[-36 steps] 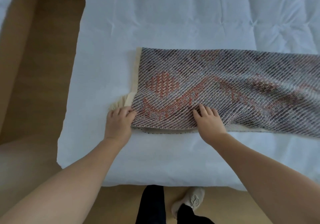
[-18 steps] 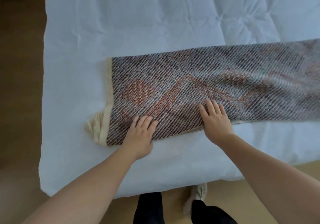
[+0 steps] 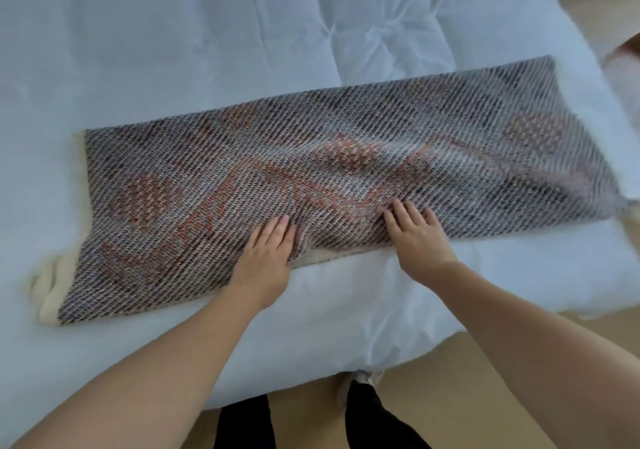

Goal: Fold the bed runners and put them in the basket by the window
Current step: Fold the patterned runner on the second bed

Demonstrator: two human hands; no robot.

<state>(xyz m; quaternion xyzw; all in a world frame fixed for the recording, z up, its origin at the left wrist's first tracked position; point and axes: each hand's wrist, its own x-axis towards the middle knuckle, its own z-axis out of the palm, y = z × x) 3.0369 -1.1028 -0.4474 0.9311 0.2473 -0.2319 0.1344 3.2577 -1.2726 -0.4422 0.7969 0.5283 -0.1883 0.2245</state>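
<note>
Bed runner flat on the bed under both hands

Bed runner lies lengthwise across the white bed, its far right end blurred. Left hand and right hand press flat on its near edge (fingers spread, gripping nothing), a fabric ridge between them.

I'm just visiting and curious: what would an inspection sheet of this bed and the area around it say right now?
Surface: white bed cover, wrinkled, bare apart from the runner.
Job's things: patterned bed runner lies lengthwise, folded over, cream underside and fringe showing at its left end; no basket in view.
Clutter: nothing seen.
Grippers: left hand and right hand press flat, palms down, on the runner's near edge, fabric bunched between them.
Cables: nothing seen.
Surroundings: wooden floor; the person's dark trouser legs below the bed edge.
</note>
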